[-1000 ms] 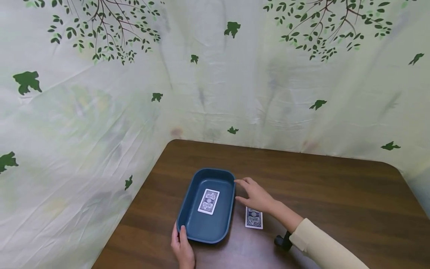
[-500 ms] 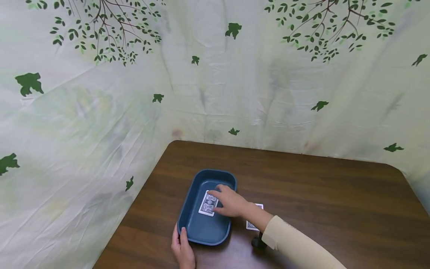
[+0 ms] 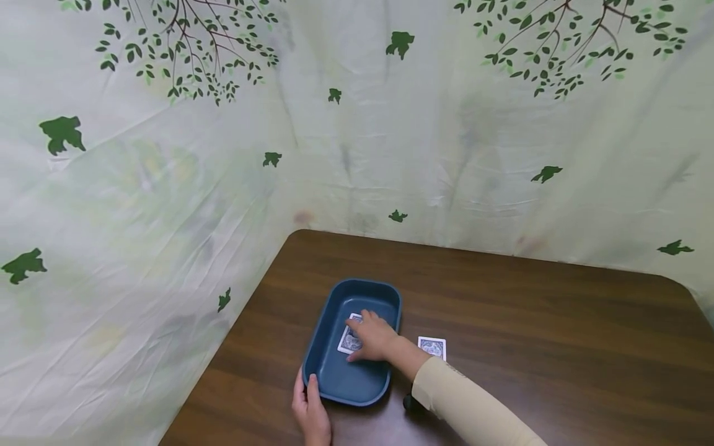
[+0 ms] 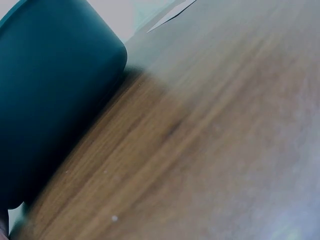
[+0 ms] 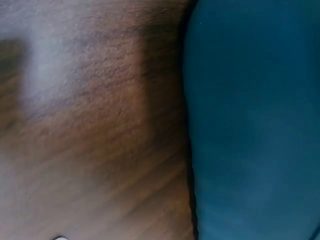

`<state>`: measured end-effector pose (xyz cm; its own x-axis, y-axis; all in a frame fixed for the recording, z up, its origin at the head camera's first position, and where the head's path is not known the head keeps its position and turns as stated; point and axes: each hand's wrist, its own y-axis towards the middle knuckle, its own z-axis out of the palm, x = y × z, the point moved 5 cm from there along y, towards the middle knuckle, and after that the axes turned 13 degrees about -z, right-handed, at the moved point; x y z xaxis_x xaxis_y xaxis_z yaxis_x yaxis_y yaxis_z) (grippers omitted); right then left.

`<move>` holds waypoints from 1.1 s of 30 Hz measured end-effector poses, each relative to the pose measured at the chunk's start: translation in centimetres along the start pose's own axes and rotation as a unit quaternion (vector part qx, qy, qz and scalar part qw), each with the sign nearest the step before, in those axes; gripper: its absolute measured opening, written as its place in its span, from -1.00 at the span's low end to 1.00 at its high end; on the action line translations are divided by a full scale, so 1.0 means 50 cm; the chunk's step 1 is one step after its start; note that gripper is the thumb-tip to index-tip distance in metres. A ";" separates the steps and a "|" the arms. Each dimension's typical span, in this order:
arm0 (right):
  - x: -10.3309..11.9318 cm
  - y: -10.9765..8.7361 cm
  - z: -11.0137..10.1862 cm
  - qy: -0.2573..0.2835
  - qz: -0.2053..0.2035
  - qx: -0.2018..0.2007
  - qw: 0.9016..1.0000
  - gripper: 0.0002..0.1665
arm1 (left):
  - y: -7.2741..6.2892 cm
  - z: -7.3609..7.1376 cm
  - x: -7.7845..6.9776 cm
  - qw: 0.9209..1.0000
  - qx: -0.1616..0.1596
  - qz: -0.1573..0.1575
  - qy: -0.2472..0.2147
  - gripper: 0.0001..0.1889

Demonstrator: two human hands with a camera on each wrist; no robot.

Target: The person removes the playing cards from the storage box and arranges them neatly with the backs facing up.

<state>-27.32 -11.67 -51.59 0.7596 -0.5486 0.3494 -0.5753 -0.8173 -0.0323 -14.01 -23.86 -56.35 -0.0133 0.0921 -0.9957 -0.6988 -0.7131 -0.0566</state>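
A blue rectangular tray [image 3: 357, 385] stands on the table in the head view. My left hand [image 3: 312, 410] grips its near left corner, thumb at the rim and fingers along the outside. Inside the tray lies a patterned playing card [image 3: 348, 342], back up. Over it is my right hand [image 3: 374, 337], fingers and thumb spread across the card and covering its right part. Whether the fingertips touch the card I cannot tell. A second playing card [image 3: 432, 347] lies on the table right of the tray, partly hidden by the right forearm. Both wrist views mostly show the tray's wall [image 4: 55, 80] and wood.
The brown wooden table [image 3: 530, 322] reaches back to a pale curtain [image 3: 357, 142] printed with leaves. A black object [image 3: 409, 402] shows beside the right sleeve [image 3: 468, 396]. In the left wrist view a thin white sliver [image 4: 172, 16] lies beyond the tray.
My right hand has moved left from beside the tray's right rim, over it and down onto the card inside. The left hand keeps its grip on the corner. The head view shifts slightly.
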 end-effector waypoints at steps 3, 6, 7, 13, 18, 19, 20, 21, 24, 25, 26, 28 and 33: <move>-0.004 0.004 0.007 -0.001 0.024 0.010 1.000 -0.02 | -0.001 0.002 -0.002 1.000 0.005 0.001 -0.002 -0.62; -0.005 0.007 0.010 -0.006 0.037 0.014 0.999 0.00 | -0.001 0.004 -0.004 1.000 0.007 0.000 0.002 -0.60; -0.005 0.008 0.012 -0.008 0.039 0.015 0.999 0.00 | -0.001 0.004 -0.004 1.000 0.008 0.001 -0.001 -0.60; -0.005 0.012 0.017 -0.015 0.047 0.019 0.999 -0.03 | 0.001 0.003 -0.003 1.000 0.006 0.005 -0.001 -0.62; -0.007 0.012 0.022 -0.023 0.049 0.024 0.998 -0.08 | -0.001 0.002 -0.001 1.000 0.004 0.003 0.011 -0.61; -0.008 0.012 0.023 -0.024 0.050 0.025 0.998 -0.08 | -0.001 0.002 -0.001 1.000 0.004 0.003 0.012 -0.61; -0.008 0.013 0.023 -0.024 0.050 0.024 0.998 -0.09 | -0.001 0.003 -0.002 1.000 0.003 0.001 0.014 -0.61; -0.009 0.013 0.023 -0.024 0.050 0.024 0.998 -0.10 | -0.002 0.003 -0.002 1.000 0.002 0.001 0.015 -0.61; -0.009 0.014 0.023 -0.029 0.049 0.019 0.998 -0.12 | -0.001 0.003 -0.001 1.000 -0.001 0.001 0.021 -0.61; -0.009 0.014 0.023 -0.030 0.048 0.017 0.998 -0.13 | -0.001 0.003 -0.001 1.000 -0.001 0.000 0.023 -0.61; -0.008 0.014 0.023 -0.033 0.047 0.015 0.998 -0.14 | -0.001 0.003 -0.001 1.000 -0.002 0.000 0.024 -0.61; -0.006 0.013 0.022 -0.038 0.043 0.010 0.998 -0.16 | 0.000 0.003 -0.001 1.000 -0.002 0.002 0.024 -0.62; -0.001 0.013 0.023 -0.035 0.044 0.012 0.998 -0.17 | 0.000 0.002 0.000 1.000 -0.004 0.004 0.026 -0.62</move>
<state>-27.38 -12.38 -52.69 0.7268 -0.6283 0.2775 -0.6333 -0.7694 -0.0834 -14.09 -23.81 -56.32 0.0172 0.0502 -0.9986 -0.6933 -0.7191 -0.0481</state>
